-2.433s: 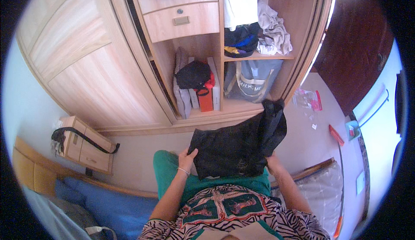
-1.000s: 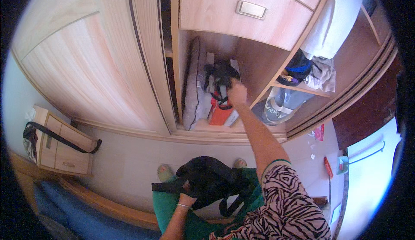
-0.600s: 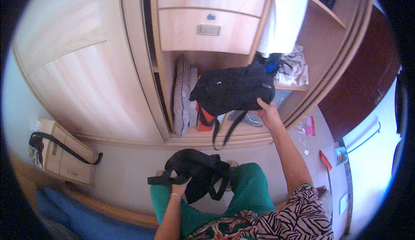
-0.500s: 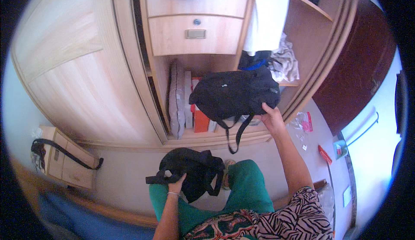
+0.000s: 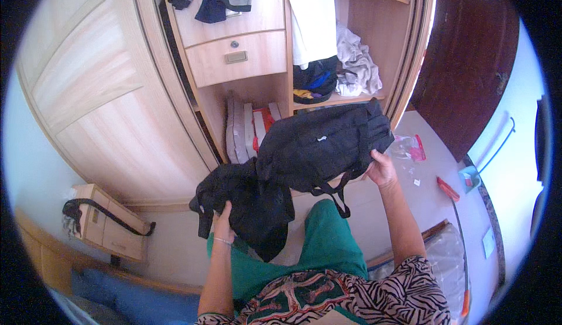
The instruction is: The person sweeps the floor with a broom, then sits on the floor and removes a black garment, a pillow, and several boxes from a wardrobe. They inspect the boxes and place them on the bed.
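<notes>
Gripping the right end of a black bag (image 5: 322,146), your right hand (image 5: 381,169) is closing its fingers on the fabric, thumb on the near side. The bag is hanging in the air in front of the open wardrobe (image 5: 263,62), stretched out roughly level, made of soft dark cloth with a small pale tag near its middle and two straps (image 5: 333,193) looping down from its lower edge toward your green trouser leg (image 5: 328,249).

Your left hand (image 5: 221,225) is clutching a black garment (image 5: 249,205), fingers curled into the crumpled cloth from below. That bundle is sitting at about eight o'clock from the bag, its upper edge tucked behind the bag's left end, so the two are touching or overlapping there.

You are holding one bag and one garment, one in each hand.

Behind them, at twelve o'clock, the wardrobe is showing two drawers (image 5: 234,56), with dark clothes draped over the top one, a white cloth (image 5: 313,15) hanging down, and a heap of clothes on the shelf (image 5: 345,70). At nine o'clock a small wooden box (image 5: 102,222) with a black strap is standing on the floor.
</notes>
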Action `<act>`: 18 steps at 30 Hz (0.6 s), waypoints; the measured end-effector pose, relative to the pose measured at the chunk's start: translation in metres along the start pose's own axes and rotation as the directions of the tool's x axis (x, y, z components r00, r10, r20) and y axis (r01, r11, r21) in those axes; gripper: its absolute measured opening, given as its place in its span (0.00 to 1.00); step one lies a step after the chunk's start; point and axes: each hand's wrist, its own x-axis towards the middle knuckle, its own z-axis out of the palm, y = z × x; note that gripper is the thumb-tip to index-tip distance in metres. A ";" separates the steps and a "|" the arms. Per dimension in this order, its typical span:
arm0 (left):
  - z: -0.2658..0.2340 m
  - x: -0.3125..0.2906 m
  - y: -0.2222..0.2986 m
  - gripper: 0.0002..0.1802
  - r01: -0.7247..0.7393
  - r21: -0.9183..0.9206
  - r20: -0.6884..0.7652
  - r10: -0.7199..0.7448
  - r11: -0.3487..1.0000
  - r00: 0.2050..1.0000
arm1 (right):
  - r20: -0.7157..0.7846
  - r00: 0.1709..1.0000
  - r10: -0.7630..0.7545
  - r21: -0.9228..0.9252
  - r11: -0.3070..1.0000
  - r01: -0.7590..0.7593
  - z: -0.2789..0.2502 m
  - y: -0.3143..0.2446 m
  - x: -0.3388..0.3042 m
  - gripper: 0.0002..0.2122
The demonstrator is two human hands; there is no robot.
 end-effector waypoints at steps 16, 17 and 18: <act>0.033 -0.082 0.040 0.31 -0.049 0.414 0.348 -0.108 0.909 0.931 | 0.182 0.784 0.594 -0.473 0.752 -0.460 0.077 0.086 0.001 0.17; 0.030 -0.084 0.038 0.30 -0.053 0.418 0.297 -0.081 0.907 0.951 | 0.151 0.812 0.564 -0.446 0.772 -0.453 0.084 0.091 0.001 0.16; 0.025 -0.085 0.037 0.28 -0.055 0.425 0.242 -0.055 0.903 0.969 | 0.086 0.834 0.545 -0.441 0.772 -0.458 0.092 0.095 0.001 0.15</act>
